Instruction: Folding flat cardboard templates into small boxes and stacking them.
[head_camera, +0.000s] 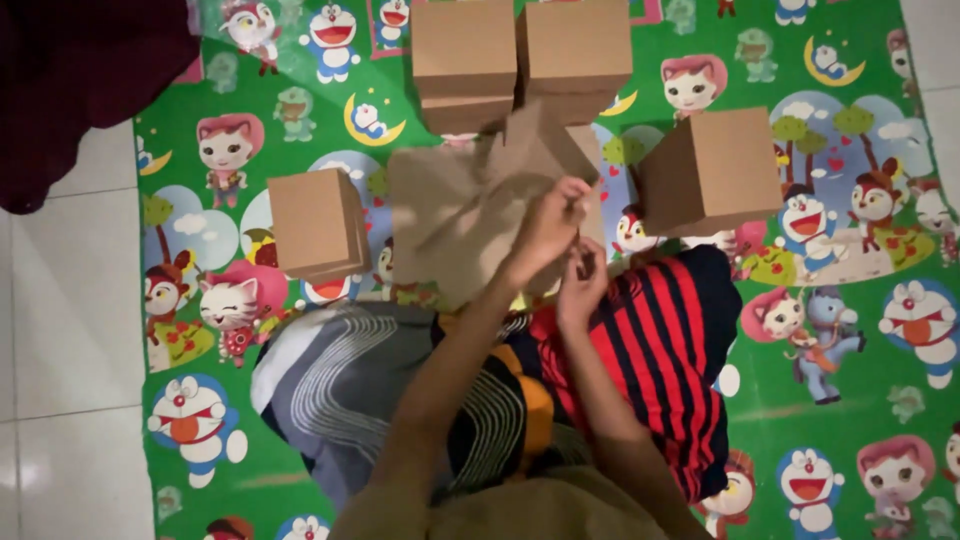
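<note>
Plain brown flat cardboard sheet (470, 215), partly folded, pinched by both hands

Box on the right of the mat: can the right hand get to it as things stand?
Probably yes. The closed box sits apart on the mat with nothing between it and the right hand, though that hand now pinches the unfolded cardboard.

The single head camera is looking almost straight down from the person's head onto the lap and the floor in front; the top of the picture is facing away from the body, the bottom edge is sitting closest to the chest; the forearms are entering from below, so the view is hanging close above them; it is taking in the green cartoon mat (850, 400) across most of the picture, and pale floor tiles (70, 300) are showing at the left edge.
</note>
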